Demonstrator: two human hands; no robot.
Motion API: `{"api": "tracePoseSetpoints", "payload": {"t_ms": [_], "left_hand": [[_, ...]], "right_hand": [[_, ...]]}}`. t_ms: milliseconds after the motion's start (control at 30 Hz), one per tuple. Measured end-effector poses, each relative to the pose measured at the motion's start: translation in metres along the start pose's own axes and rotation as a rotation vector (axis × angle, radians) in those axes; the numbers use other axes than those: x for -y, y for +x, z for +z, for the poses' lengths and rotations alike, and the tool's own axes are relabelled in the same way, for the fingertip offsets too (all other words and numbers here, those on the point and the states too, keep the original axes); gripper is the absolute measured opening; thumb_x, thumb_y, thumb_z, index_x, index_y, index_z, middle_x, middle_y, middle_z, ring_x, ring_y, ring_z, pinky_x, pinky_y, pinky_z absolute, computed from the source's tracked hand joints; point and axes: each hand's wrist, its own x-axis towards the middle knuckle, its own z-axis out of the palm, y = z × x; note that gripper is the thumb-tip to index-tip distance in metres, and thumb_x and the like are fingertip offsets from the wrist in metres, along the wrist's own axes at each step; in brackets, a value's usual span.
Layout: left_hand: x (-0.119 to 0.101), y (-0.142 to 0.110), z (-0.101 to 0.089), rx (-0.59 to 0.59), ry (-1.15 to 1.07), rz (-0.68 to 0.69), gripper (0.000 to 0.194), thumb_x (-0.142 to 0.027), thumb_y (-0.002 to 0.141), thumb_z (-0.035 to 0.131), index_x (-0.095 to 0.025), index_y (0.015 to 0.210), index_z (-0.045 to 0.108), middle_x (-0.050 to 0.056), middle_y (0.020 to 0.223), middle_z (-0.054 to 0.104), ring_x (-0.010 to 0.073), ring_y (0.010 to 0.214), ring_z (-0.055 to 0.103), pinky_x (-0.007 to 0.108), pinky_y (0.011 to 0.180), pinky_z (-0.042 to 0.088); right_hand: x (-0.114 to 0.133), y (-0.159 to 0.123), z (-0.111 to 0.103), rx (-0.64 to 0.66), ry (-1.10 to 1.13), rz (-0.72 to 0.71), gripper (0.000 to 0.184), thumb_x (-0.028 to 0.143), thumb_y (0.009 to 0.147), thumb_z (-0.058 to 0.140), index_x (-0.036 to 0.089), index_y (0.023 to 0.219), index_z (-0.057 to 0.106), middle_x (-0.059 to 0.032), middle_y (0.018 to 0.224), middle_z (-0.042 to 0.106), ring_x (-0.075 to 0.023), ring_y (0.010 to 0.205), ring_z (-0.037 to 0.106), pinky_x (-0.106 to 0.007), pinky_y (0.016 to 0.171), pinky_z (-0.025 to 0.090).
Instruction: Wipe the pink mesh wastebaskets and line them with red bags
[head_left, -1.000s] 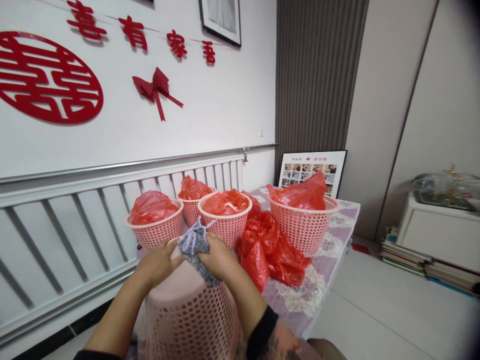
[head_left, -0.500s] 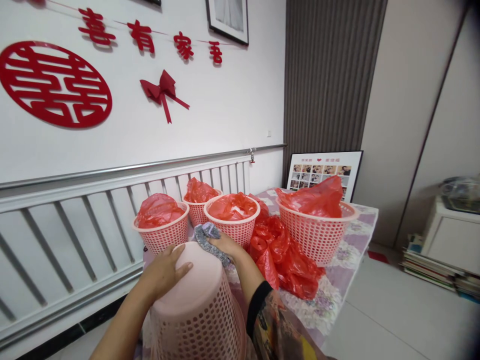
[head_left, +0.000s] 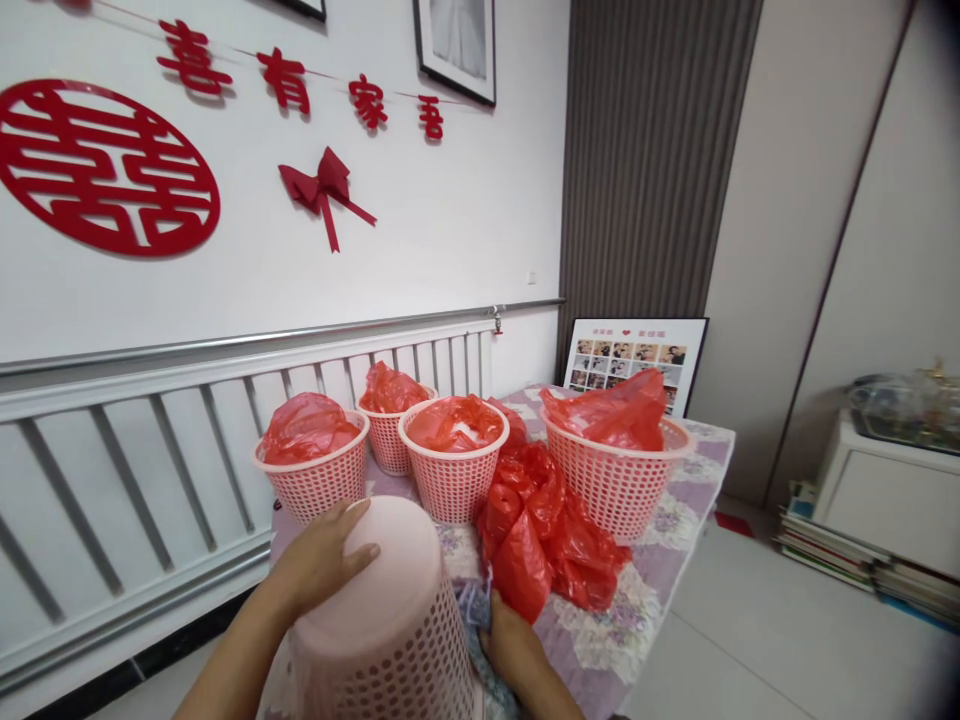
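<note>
A pink perforated plastic basket is tilted bottom up right in front of me, its smooth base facing up and away. My left hand steadies it, gripping the left edge of the base with the thumb laid over the base. Low on the basket's right side, my right hand is closed on a grey-blue cloth that is pressed against the perforated wall; part of the cloth is hidden. Just beyond that hand lies a crumpled heap of red plastic bags, including a roll.
Behind stand several upright pink baskets with red bags in them: one at left, one in the middle, a larger one at right. All are on a flowered tablecloth. A white radiator runs along the left wall.
My right hand has moved with the cloth from the far edge of the basket's base down along its right side, towards me. My left hand stays on the base.
</note>
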Motion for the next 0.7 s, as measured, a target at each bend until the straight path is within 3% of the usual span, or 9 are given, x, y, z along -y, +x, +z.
{"api": "tracePoseSetpoints", "payload": {"t_ms": [100, 200, 267, 400, 500, 600, 700], "left_hand": [[-0.004, 0.003, 0.003, 0.013, -0.02, 0.012, 0.08, -0.059, 0.089, 0.049, -0.016, 0.155, 0.038, 0.019, 0.164, 0.036, 0.0324, 0.151, 0.036, 0.049, 0.124, 0.028], [-0.008, 0.005, 0.005, 0.014, -0.041, 0.028, 0.08, -0.059, 0.088, 0.051, -0.017, 0.155, 0.039, 0.018, 0.164, 0.036, 0.0316, 0.151, 0.036, 0.049, 0.125, 0.027], [-0.01, 0.005, 0.006, 0.011, -0.052, 0.028, 0.08, -0.059, 0.088, 0.05, -0.015, 0.155, 0.039, 0.018, 0.164, 0.037, 0.0314, 0.151, 0.036, 0.049, 0.126, 0.026], [-0.01, 0.005, 0.009, -0.051, -0.157, 0.006, 0.078, -0.053, 0.087, 0.049, -0.011, 0.153, 0.041, 0.015, 0.163, 0.039, 0.0299, 0.152, 0.035, 0.049, 0.129, 0.022], [0.0, 0.0, 0.012, -0.265, -0.4, -0.078, 0.076, -0.051, 0.088, 0.043, -0.007, 0.149, 0.043, 0.016, 0.163, 0.039, 0.0284, 0.154, 0.031, 0.047, 0.13, 0.02], [0.02, -0.017, 0.026, -0.484, -0.753, -0.288, 0.075, -0.057, 0.091, 0.036, -0.012, 0.152, 0.038, 0.012, 0.165, 0.036, 0.0247, 0.154, 0.031, 0.044, 0.128, 0.026], [0.043, -0.045, 0.06, -0.454, -0.993, -0.409, 0.076, -0.067, 0.094, 0.021, -0.023, 0.154, 0.031, 0.005, 0.166, 0.036, 0.0217, 0.149, 0.042, 0.038, 0.118, 0.045]], "right_hand": [[-0.015, -0.001, -0.013, -0.07, -0.17, 0.028, 0.06, 0.009, 0.074, 0.058, 0.007, 0.134, 0.061, -0.0241, 0.122, 0.07, -0.036, 0.117, 0.067, -0.042, 0.099, 0.05], [-0.017, 0.002, -0.019, -0.092, -0.424, -0.014, 0.058, 0.012, 0.082, 0.054, 0.012, 0.139, 0.058, -0.0184, 0.13, 0.067, -0.0297, 0.122, 0.063, -0.036, 0.101, 0.048], [-0.016, 0.002, -0.015, -0.051, -0.561, 0.003, 0.057, 0.011, 0.078, 0.057, 0.017, 0.134, 0.064, -0.0168, 0.132, 0.067, -0.0315, 0.123, 0.063, -0.039, 0.102, 0.048], [-0.011, -0.002, -0.011, 0.063, -0.601, 0.082, 0.062, 0.013, 0.073, 0.064, 0.017, 0.135, 0.066, -0.0205, 0.148, 0.057, -0.0401, 0.136, 0.053, -0.053, 0.109, 0.044], [-0.001, -0.001, -0.022, 0.136, -0.532, 0.091, 0.071, 0.021, 0.072, 0.067, 0.015, 0.142, 0.06, -0.0207, 0.155, 0.05, -0.0446, 0.143, 0.044, -0.061, 0.111, 0.042], [0.007, 0.005, -0.03, 0.013, -0.252, -0.042, 0.059, 0.03, 0.083, 0.058, 0.012, 0.139, 0.063, -0.019, 0.147, 0.059, -0.0372, 0.139, 0.052, -0.052, 0.116, 0.041], [0.005, 0.01, -0.018, -0.061, 0.167, -0.109, 0.064, 0.048, 0.092, 0.041, 0.009, 0.139, 0.062, -0.0167, 0.145, 0.061, -0.0285, 0.136, 0.057, -0.039, 0.12, 0.039]]}}
